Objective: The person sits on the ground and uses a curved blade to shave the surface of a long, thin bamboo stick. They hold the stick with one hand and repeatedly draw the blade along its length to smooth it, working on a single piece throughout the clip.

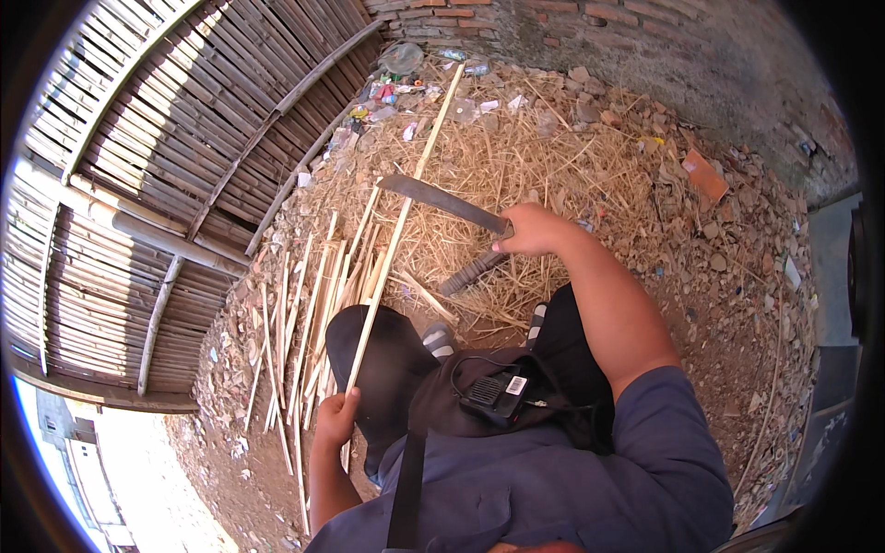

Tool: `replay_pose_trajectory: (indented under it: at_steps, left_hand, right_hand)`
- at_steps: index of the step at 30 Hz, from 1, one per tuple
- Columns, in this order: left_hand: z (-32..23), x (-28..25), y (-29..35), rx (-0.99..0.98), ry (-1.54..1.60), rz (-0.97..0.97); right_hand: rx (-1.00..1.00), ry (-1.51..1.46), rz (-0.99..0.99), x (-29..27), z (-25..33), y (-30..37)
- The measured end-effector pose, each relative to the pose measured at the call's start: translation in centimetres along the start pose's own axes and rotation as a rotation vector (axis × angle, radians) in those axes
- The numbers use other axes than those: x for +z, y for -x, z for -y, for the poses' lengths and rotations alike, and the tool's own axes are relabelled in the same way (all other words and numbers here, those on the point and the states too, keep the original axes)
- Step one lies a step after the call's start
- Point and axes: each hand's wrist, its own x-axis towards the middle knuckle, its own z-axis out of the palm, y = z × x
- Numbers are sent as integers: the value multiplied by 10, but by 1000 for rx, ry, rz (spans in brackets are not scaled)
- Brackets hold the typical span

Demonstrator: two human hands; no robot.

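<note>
My left hand [338,415] is closed round the near end of a long, pale bamboo strip [385,268]. The strip slants away from me, past my knee, toward the far litter. In my right hand [533,229] is a machete [447,203], gripped at its handle. Its dark blade points left and crosses the strip about midway; whether the edge touches it I cannot tell. Under my right hand lies a dark, ribbed rod-like piece [475,272] on the shavings. Beside my left knee, several split bamboo strips [313,304] lie in a loose bundle.
Straw-like shavings [516,157] cover the ground ahead. A bamboo slat wall [157,138] stands on the left, a brick wall [682,55] at the back. Plastic litter [396,92] and an orange brick piece [705,175] lie around. A black device [496,392] rests at my lap.
</note>
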Motion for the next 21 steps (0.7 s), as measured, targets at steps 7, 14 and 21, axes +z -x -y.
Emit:
replay_pose_trajectory:
  at_steps: [7, 14, 21]
  left_hand:
    - [-7, -1, 2, 1, -18, -4]
    - [-3, -2, 2, 3, -40, -17]
    - [-7, 0, 1, -3, -18, -4]
  right_hand:
    - [-28, 52, 46, 8, -1, -2]
    - [48, 56, 20, -15, -3, 8]
    - [6, 35, 37, 4, -6, -1]
